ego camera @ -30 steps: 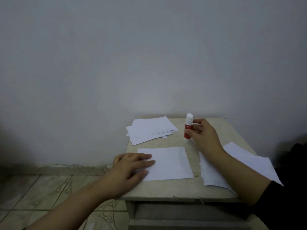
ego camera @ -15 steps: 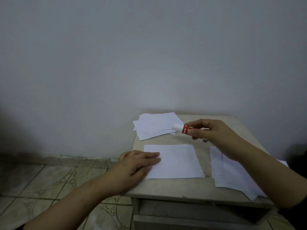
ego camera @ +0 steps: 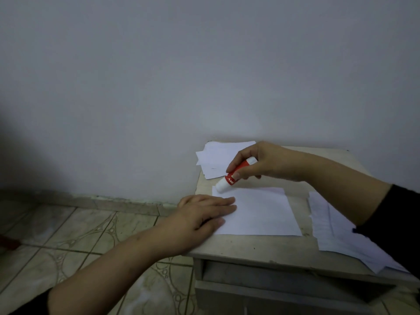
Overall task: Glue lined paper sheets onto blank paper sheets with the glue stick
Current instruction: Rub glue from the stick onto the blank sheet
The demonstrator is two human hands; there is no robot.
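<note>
Glue stick, red w/ white cap (ego camera: 231, 178), label unreadable.
R hand (ego camera: 264, 161) pinched it, tilted, cap touching blank white sheet (ego camera: 261, 212); L hand (ego camera: 204, 212) lay flat, fingers together, on sheet's edge.

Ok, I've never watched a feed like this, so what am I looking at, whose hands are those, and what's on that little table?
There is no machine: a person wears a camera on the head, looking down at their own two hands. The right hand grips a red and white glue stick, its white end down at the far left corner of a blank sheet. The left hand lies flat on that sheet's left edge. On the small table there are also a paper pile by the wall and more sheets on the right.
</note>
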